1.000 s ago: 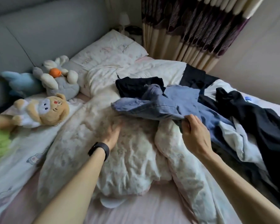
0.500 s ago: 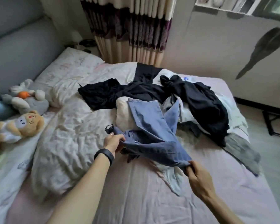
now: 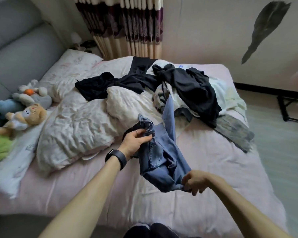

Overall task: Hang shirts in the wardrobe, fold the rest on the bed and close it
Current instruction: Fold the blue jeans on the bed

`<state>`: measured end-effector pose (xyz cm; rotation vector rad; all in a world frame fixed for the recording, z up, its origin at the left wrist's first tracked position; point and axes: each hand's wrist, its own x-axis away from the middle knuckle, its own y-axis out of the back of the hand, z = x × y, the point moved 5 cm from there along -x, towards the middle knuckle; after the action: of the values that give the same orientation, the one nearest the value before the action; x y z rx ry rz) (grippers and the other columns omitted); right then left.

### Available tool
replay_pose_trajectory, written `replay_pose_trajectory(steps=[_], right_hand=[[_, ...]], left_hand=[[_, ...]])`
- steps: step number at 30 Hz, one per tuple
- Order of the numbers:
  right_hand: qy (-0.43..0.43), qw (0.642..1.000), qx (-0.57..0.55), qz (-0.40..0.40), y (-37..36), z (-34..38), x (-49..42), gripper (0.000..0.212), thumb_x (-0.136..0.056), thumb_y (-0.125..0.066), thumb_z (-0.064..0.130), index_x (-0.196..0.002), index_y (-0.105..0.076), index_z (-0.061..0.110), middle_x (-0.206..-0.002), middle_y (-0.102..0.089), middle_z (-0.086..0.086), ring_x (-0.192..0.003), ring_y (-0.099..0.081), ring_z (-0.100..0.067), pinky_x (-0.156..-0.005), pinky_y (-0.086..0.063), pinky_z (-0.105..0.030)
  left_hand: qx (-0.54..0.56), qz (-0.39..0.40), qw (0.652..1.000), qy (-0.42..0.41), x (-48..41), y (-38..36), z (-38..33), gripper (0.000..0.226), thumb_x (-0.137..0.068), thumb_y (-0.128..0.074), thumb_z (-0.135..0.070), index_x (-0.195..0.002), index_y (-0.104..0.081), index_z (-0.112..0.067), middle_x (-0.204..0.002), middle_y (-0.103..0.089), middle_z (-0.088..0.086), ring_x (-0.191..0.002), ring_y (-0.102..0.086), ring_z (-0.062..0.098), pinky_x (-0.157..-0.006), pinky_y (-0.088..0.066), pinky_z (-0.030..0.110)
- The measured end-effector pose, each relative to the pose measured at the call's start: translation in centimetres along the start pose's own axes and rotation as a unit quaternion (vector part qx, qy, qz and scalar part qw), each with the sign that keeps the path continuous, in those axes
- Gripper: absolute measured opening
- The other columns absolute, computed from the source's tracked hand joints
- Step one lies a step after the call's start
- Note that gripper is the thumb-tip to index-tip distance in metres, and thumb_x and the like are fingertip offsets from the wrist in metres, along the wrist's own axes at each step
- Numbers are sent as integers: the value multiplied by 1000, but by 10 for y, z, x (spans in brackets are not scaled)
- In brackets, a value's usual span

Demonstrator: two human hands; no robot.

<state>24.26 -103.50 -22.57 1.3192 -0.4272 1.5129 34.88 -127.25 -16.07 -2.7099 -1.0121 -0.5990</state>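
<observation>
Two grips [image 3: 136, 141] [image 3: 195, 182], jeans [image 3: 163, 152] between them

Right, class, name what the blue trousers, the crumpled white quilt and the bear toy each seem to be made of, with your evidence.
The blue trousers look like denim: matt, faded, with stitched seams. The quilt seems to be thin cotton-like cloth over soft filling: puffy, finely creased. The bear toy looks plush and fuzzy; its fibre is unclear.

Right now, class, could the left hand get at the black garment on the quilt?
Probably not yet: the left hand grips the jeans. Over the quilt the way to the black garment looks free.
</observation>
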Motion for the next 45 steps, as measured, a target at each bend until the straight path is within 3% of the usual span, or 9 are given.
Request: replay_pose_trajectory(steps=[4,9,15,19,23,27,34,39,45], right_hand=[[147,938,-237,-205,33,12,19,39,-92,-68,46,-121,-66,21,-111,-70,5,-98,-67,-7,-86,-52,-23],[286,821,-458,-187,64,53,49,59,-81,-70,64,-132,-58,38,-118,-71,14,-105,-67,0,-80,-50,-23],[297,802,-430,-288,79,61,51,15,-92,-73,34,-100,-77,23,-95,-77,3,-94,-72,-17,-83,-58,-37],[275,822,-343,-361,80,62,51,16,-97,-65,33,-92,-76,23,-87,-75,9,-87,-69,-8,-85,-56,-33],[227,815,-356,-396,77,62,54,20,-98,-62,33,-89,-74,21,-86,-73,7,-85,-67,-12,-82,-54,-36],[222,798,-395,-398,78,56,63,22,-97,-63,33,-83,-73,20,-77,-71,7,-76,-65,-12,-77,-54,-37],[255,738,-487,-391,90,59,91,24,-97,-60,20,-76,-68,12,-74,-63,-3,-75,-59,-18,-74,-49,-40],[240,683,-548,-419,98,44,108,27,-100,-54,19,-75,-62,14,-66,-58,5,-64,-54,-10,-61,-42,-26],[240,615,-618,-427,100,28,125,30,-101,-52,17,-73,-60,15,-59,-63,6,-52,-60,-6,-46,-46,-17]], left_hand=[[1,-17,1000,10,23,-23,8,23,-88,-72,-6,-111,-71,-5,-101,-74,7,-92,-68,18,-86,-56,31],[-30,15,999,-1,42,-60,9,20,-90,-70,-3,-104,-71,-17,-83,-76,-12,-74,-68,-3,-60,-48,9],[-22,54,998,-8,51,-76,5,37,-90,-61,11,-121,-66,-7,-105,-73,4,-92,-68,10,-90,-53,22],[-40,67,997,3,56,-72,9,33,-90,-63,8,-109,-69,-18,-88,-75,-5,-77,-69,7,-74,-53,20],[-105,-69,992,-3,64,-37,26,22,-87,-68,0,-99,-70,-20,-86,-70,-1,-79,-68,13,-72,-53,23],[-226,-183,957,12,69,6,53,33,-80,-72,-11,-110,-61,-22,-108,-63,1,-96,-61,18,-82,-48,26],[-448,-111,885,57,51,34,79,97,-80,-56,-8,-154,-7,-45,-148,-25,-1,-131,-35,29,-103,-41,40],[-624,-55,778,-51,29,44,48,99,-81,-54,-2,-153,-8,-52,-142,-44,-4,-127,-47,26,-95,-48,39],[-713,-14,682,-161,14,19,21,62,-99,-48,-50,-153,-17,-51,-122,-60,-4,-112,-57,22,-90,-49,37]])
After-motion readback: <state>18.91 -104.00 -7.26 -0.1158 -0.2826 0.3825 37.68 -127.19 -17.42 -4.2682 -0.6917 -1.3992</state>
